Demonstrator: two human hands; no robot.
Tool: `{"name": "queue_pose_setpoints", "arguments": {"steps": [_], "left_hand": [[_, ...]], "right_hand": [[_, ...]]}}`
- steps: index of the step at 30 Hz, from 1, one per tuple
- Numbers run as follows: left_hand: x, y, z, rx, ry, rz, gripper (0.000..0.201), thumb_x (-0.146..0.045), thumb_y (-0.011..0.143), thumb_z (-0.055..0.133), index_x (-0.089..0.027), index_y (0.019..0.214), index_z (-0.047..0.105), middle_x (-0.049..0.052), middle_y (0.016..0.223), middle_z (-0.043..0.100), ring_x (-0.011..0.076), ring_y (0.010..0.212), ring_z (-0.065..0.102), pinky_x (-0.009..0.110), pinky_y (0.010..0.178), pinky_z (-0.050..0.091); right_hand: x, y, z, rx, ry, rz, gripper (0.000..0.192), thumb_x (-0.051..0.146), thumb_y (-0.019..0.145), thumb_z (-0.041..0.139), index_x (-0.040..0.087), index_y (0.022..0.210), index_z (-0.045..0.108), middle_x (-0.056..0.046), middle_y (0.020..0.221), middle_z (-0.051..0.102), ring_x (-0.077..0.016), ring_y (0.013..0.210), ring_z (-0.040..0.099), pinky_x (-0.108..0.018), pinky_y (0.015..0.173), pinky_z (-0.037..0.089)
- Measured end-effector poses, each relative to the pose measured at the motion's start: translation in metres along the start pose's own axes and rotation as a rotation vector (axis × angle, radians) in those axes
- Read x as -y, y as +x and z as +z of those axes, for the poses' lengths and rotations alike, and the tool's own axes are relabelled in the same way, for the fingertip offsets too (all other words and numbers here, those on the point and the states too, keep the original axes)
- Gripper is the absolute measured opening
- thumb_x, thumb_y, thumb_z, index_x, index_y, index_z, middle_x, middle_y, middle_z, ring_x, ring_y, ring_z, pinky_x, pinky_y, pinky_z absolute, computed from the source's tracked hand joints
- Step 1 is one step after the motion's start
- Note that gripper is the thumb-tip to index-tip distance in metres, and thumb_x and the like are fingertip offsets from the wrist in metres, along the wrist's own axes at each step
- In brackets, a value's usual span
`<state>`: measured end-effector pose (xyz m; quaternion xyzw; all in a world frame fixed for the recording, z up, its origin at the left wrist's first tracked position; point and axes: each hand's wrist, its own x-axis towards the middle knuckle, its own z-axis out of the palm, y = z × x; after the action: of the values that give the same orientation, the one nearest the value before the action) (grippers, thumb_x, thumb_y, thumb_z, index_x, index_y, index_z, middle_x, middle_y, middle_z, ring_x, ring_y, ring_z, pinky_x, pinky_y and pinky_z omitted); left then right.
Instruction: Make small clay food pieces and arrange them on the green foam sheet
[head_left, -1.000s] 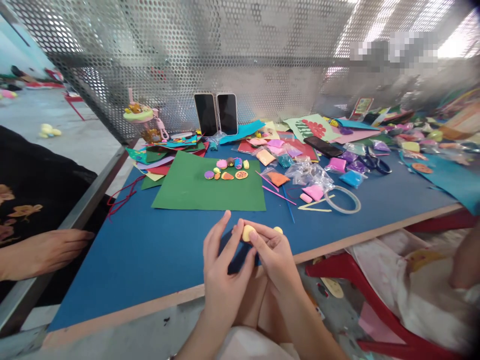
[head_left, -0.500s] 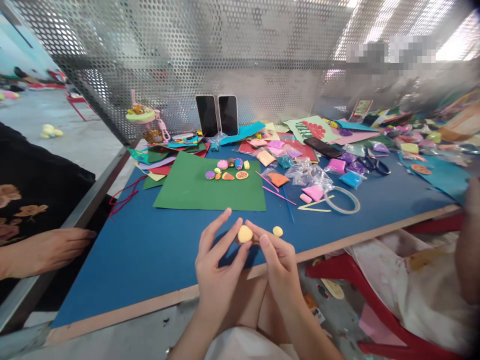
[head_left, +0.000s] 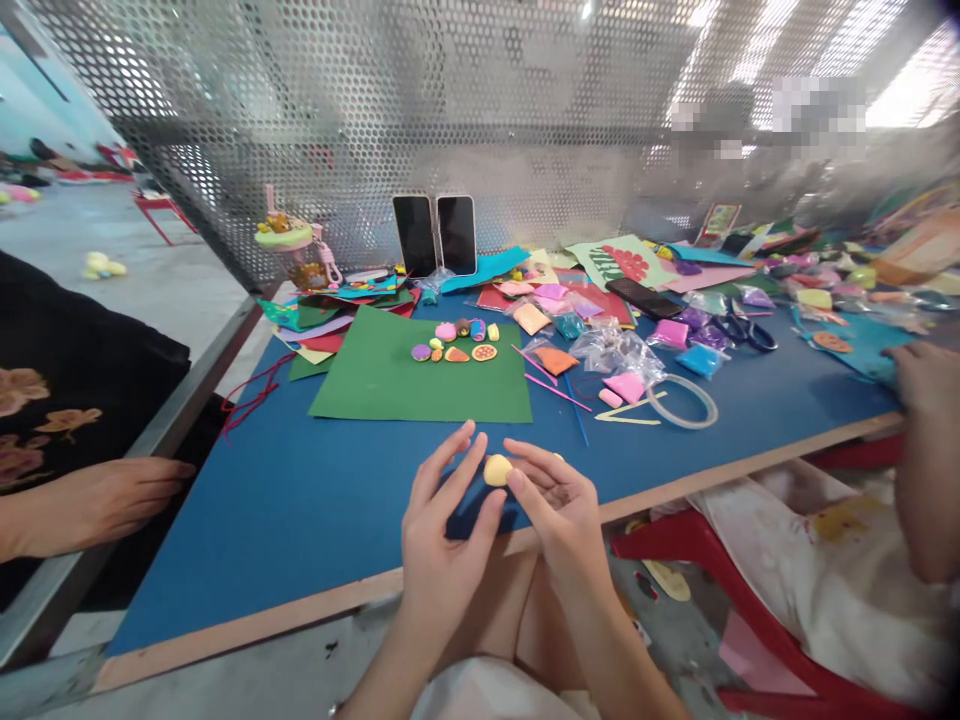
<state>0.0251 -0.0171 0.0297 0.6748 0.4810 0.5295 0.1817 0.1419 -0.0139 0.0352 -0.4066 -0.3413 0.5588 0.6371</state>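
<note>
My left hand (head_left: pixel 442 535) and my right hand (head_left: pixel 559 505) meet over the near edge of the blue table (head_left: pixel 262 510). Between their fingertips they pinch a small pale-yellow clay lump (head_left: pixel 496 469). A second small yellow piece lies on the table right behind my right hand, mostly hidden by its fingers. Farther back a green paper sheet (head_left: pixel 405 385) carries several small coloured clay figures (head_left: pixel 454 343).
Two phones (head_left: pixel 437 234) lean against the perforated metal wall. Bags of coloured clay (head_left: pixel 626 345), a tape ring (head_left: pixel 682 400), thin sticks, scissors (head_left: pixel 739 330) and paper scraps crowd the right. Another person's hand (head_left: pixel 97 500) rests at left; another arm (head_left: pixel 926 440) at right. Red chair (head_left: pixel 697 570) below.
My hands kept working the yellow lump, turning it between the fingertips. The view shifted slightly. The arm at the right moved in, its hand now reaching onto the table's right edge.
</note>
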Motion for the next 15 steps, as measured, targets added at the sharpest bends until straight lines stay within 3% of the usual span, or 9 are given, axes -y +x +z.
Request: {"name": "queue_pose_setpoints", "arguments": {"steps": [7, 11, 15], "left_hand": [[-0.001, 0.009, 0.001, 0.017, -0.383, -0.362, 0.017, -0.031, 0.079, 0.066, -0.026, 0.093, 0.073, 0.005, 0.105, 0.069, 0.0185, 0.102, 0.063, 0.033, 0.091, 0.051], [-0.001, 0.012, 0.003, -0.025, -0.484, -0.424, 0.011, -0.031, 0.076, 0.068, -0.023, 0.081, 0.075, 0.006, 0.1, 0.071, 0.0191, 0.096, 0.065, 0.033, 0.087, 0.053], [-0.003, 0.014, 0.007, -0.051, -0.534, -0.441, 0.013, -0.03, 0.075, 0.068, -0.023, 0.084, 0.074, 0.006, 0.099, 0.071, 0.0181, 0.096, 0.065, 0.029, 0.082, 0.055]], "right_hand": [[-0.001, 0.002, 0.002, 0.013, 0.029, -0.021, 0.014, 0.024, 0.072, 0.074, 0.023, 0.086, 0.073, -0.001, 0.092, 0.073, -0.0142, 0.084, 0.069, -0.022, 0.079, 0.054], [-0.005, 0.005, 0.0, -0.001, 0.0, -0.038, 0.016, 0.023, 0.071, 0.074, 0.022, 0.087, 0.073, -0.001, 0.087, 0.073, -0.0142, 0.08, 0.069, -0.022, 0.075, 0.055], [-0.009, 0.006, -0.002, 0.004, 0.016, -0.055, 0.019, 0.023, 0.07, 0.075, 0.022, 0.088, 0.071, -0.001, 0.084, 0.073, -0.0146, 0.079, 0.069, -0.023, 0.075, 0.056]]}}
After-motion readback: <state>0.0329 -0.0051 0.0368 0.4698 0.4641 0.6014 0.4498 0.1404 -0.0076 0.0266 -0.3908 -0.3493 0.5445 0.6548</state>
